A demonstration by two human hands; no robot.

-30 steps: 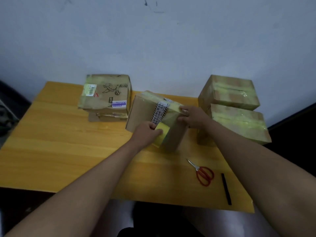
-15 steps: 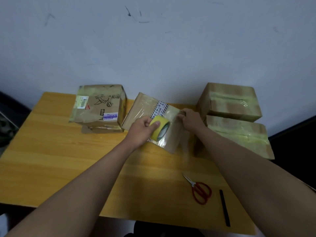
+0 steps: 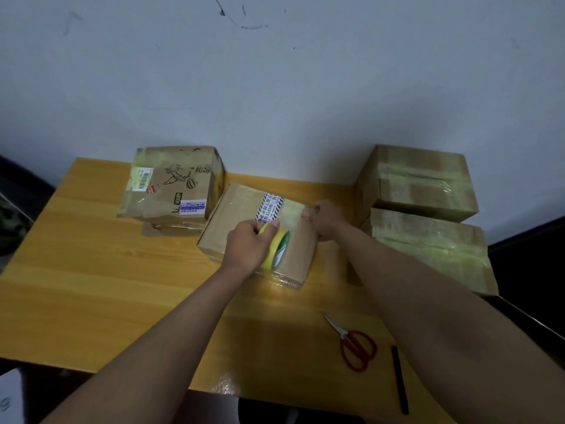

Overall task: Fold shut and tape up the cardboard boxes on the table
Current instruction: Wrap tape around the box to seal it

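Left hand [image 3: 244, 247] fingers [image 3: 265, 225] curled round yellow tape roll [image 3: 276, 247], pressed on middle box [image 3: 260, 237]. Right hand [image 3: 325, 218] fingers pinch box's far right edge. Box flat on tabletop [image 3: 91, 270], centre. Scissors [image 3: 354, 344] near front edge.

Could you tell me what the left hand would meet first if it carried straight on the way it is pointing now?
The left hand, gripping the yellow tape roll, points up and right across the middle box. It would probably meet the right hand at the box's far edge first, though depth is unclear.
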